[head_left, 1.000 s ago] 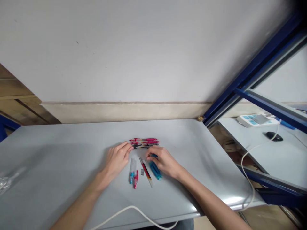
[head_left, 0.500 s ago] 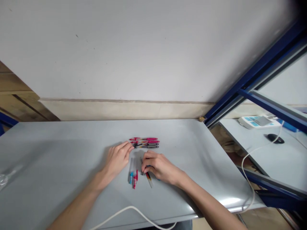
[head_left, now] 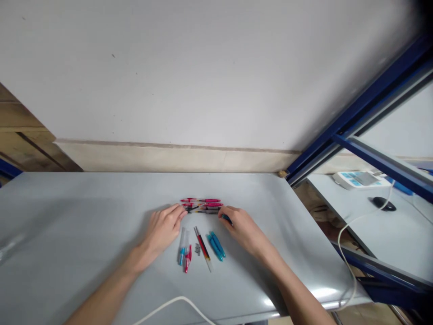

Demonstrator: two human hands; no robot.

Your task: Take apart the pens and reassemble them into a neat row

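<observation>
My left hand is closed, its fingertips at the left ends of a row of pens, pinching a slim black pen part that lies slanted. My right hand is curled at the right end of the row, with a small dark blue pen piece between its fingers, partly hidden. In the row are a pink pen and grey-black pens. Nearer to me lie clear barrels with blue and red ends, several small springs, pen refills and teal pen grips.
The grey table meets a pale wall behind. A white cable crosses the front edge. On the right stand a blue metal frame and another desk with a mouse and a white device.
My right hand has moved up and right, from over the springs and refills to the row's right end, uncovering the teal grips. My left hand stays at the row's left end.
</observation>
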